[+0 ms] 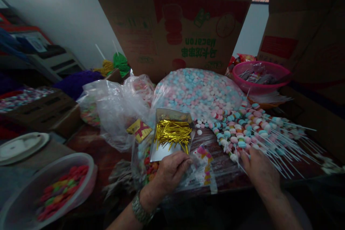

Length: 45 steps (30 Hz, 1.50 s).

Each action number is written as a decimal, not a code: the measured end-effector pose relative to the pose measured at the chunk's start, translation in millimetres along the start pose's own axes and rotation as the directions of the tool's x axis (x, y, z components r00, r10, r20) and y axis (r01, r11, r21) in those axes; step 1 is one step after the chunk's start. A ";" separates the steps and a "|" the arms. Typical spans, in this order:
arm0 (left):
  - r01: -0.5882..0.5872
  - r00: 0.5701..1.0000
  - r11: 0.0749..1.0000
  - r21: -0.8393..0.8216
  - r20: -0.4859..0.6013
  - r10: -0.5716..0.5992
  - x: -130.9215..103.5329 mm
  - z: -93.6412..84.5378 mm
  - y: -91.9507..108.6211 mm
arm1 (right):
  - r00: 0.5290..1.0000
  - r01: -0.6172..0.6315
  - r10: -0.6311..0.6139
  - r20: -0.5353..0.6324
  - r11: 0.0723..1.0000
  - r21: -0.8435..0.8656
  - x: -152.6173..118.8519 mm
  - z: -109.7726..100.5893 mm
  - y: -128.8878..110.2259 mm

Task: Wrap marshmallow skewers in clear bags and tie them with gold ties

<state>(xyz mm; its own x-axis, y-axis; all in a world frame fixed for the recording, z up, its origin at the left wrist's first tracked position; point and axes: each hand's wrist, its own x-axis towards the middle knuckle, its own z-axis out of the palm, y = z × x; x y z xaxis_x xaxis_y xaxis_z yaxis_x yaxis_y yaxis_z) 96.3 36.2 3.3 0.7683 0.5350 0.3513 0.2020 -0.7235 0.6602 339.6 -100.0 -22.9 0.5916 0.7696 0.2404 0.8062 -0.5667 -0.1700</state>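
My left hand (pixel 172 172), with a metal watch at the wrist, is closed at the edge of a clear printed plastic bag (pixel 201 172) lying at the table's front. My right hand (pixel 261 170) is closed around the stick end of a candy skewer (pixel 234 156) at the near side of a heap of skewers (pixel 253 125). These carry pastel macaron-shaped candies on white sticks. Just beyond my left hand is an open box (pixel 161 153) of gold twist ties (pixel 174 132). My right fingertips are partly hidden among the candies.
A large clear bag of pink, blue and white candies (pixel 199 88) lies behind the heap. A pink basket (pixel 261 88) stands back right, a white bowl of colourful pieces (pixel 90 172) front left. Crumpled clear bags (pixel 113 107) lie left of centre. Tall cardboard boxes (pixel 129 18) block the back.
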 end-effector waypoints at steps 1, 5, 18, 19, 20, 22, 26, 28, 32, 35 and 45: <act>-0.035 0.999 0.999 0.005 -0.020 0.036 0.8 -3.5 -1.7 | 0.998 -0.022 0.027 0.052 0.995 -0.095 3.3 2.8 11.5; -0.189 0.977 0.979 0.080 -0.081 0.196 3.1 -14.1 -6.4 | 0.997 -0.013 0.023 0.076 0.991 -0.132 1.9 2.8 38.3; -0.242 0.970 0.942 0.232 0.052 0.236 17.0 -31.5 3.7 | 0.674 0.709 -0.664 -0.325 0.705 0.030 -21.3 -58.1 24.3; -0.249 0.969 0.939 0.237 0.062 0.241 16.8 -32.5 3.3 | 0.656 0.725 -0.692 -0.301 0.689 -0.004 -21.4 -58.6 25.3; -0.257 0.966 0.935 0.246 0.079 0.245 16.4 -33.6 2.6 | 0.645 0.735 -0.713 -0.276 0.677 -0.034 -21.6 -60.0 26.3; -0.278 0.960 0.920 0.278 0.125 0.252 16.0 -35.5 1.8 | 0.641 0.740 -0.733 -0.226 0.669 -0.069 -22.7 -64.1 27.3; -0.333 0.937 0.877 0.346 0.223 0.268 20.4 -36.1 6.0 | 0.687 0.708 -0.698 -0.202 0.706 -0.033 -25.4 -65.6 25.0; -0.370 0.923 0.853 0.367 0.248 0.294 25.0 -34.3 10.5 | 0.705 0.698 -0.683 -0.189 0.716 0.019 -26.8 -57.2 22.7; -0.227 0.941 0.874 0.429 -0.133 0.310 28.9 -24.9 10.8 | 0.749 0.662 -0.645 -0.151 0.717 0.218 -32.8 -27.9 14.3; 0.061 0.756 0.997 -0.049 -0.650 -0.078 24.3 -11.0 3.6 | 0.852 0.474 -0.522 -0.041 0.736 0.483 -40.7 -12.2 -3.4; 0.101 0.705 -0.055 -0.993 0.110 -0.700 46.9 11.7 37.5 | 0.761 -0.326 -0.455 0.463 0.348 0.879 -64.3 -10.7 -90.0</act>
<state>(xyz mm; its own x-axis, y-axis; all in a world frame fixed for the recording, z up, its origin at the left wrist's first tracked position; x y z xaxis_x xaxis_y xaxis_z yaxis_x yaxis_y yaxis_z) 146.9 29.1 36.7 0.4673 0.8361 -0.2874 -0.5372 0.5267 0.6589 228.9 -101.6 -12.9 0.0853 0.9796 -0.1819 0.0928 -0.1896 -0.9775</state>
